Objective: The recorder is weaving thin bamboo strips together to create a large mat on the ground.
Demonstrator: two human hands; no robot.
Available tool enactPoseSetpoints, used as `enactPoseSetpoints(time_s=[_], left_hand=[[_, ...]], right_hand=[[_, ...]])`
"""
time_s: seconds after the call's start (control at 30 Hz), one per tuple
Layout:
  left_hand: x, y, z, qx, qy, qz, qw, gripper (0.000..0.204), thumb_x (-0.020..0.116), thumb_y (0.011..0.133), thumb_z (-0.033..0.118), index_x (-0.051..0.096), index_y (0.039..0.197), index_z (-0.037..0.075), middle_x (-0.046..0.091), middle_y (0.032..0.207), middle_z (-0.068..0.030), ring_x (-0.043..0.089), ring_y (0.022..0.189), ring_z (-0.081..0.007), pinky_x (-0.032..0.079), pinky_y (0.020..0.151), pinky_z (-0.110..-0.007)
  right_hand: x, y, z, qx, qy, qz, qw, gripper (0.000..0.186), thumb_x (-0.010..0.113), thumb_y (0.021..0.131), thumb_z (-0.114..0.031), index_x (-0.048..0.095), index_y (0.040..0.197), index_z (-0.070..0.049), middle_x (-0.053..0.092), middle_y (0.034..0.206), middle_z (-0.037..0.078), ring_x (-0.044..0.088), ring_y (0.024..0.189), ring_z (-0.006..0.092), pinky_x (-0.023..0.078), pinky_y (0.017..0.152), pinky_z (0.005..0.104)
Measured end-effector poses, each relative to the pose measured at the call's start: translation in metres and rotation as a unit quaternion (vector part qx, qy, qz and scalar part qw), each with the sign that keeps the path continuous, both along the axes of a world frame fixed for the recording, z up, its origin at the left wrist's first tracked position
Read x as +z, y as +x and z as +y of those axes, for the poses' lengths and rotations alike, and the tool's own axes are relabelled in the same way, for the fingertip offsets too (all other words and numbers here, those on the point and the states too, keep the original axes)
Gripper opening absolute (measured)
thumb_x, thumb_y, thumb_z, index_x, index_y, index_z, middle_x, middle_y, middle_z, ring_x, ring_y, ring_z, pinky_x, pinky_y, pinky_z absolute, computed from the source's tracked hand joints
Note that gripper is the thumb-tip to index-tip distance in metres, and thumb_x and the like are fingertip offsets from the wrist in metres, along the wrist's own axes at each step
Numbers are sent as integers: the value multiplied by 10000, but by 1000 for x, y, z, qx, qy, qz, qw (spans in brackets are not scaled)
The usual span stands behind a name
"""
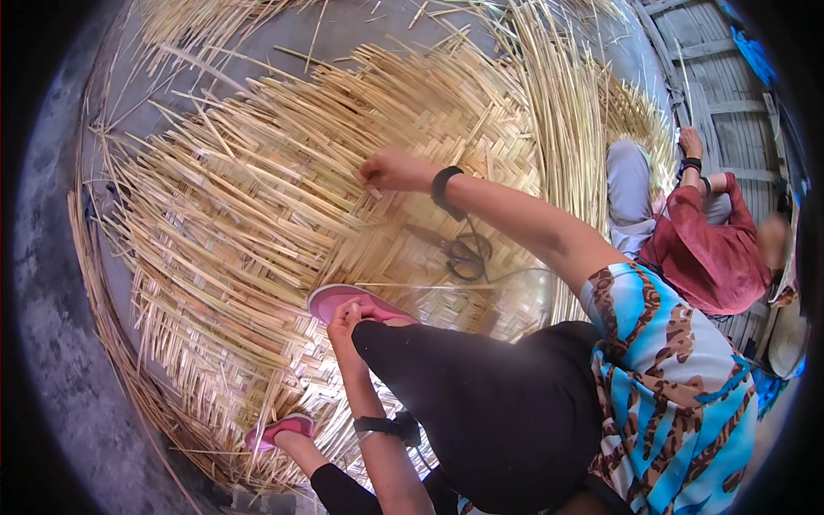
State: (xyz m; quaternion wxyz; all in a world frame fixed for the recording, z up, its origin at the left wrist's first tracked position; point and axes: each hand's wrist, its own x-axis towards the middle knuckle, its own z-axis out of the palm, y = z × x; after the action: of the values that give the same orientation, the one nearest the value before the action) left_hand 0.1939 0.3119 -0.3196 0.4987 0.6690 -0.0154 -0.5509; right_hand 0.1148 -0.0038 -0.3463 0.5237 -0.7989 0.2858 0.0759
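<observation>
A large mat [481,163] of flat pale strips lies beneath me, woven in a slanting pattern, with long loose strip ends [232,184] fanning out to the left. Over those ends, near the middle of the mat, my right hand [393,171] is closed with its fingers curled; whatever is in them is too small to make out. My left hand [345,318] rests beside my knee, just over a pink shoe [365,302], its fingers pinched together and their contents hidden. Dark-handled scissors [466,256] lie on the mat below my right forearm.
Bundled long strips [562,112] run along the mat's right side. Another person [708,245] in a dark red top sits at the right, by a slatted wall [730,94]. More loose strips [202,21] lie at the back. My other pink shoe [281,431] stands at the mat's near left.
</observation>
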Motion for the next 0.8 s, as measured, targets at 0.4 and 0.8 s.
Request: enactPoseSetpoints(time_s=[0.4, 0.8], left_hand=[[-13, 10, 6, -4, 6, 3, 1000, 241, 532, 967, 190, 604, 1062, -20, 657, 800, -76, 597, 646, -110, 491, 589, -240], [-35, 9, 9, -38, 49, -38, 997, 262, 540, 964, 250, 618, 1065, 21, 676, 789, -85, 553, 545, -87, 442, 510, -215]], right_hand=[[-2, -14, 9, -45, 2, -22, 999, 87, 575, 851, -42, 622, 779, -52, 606, 658, -7, 610, 658, 82, 479, 612, 248], [-12, -16, 14, -116, -103, -114, 981, 58, 615, 721, -51, 588, 736, -1, 593, 642, 159, 586, 605, 303, 462, 562, 377]])
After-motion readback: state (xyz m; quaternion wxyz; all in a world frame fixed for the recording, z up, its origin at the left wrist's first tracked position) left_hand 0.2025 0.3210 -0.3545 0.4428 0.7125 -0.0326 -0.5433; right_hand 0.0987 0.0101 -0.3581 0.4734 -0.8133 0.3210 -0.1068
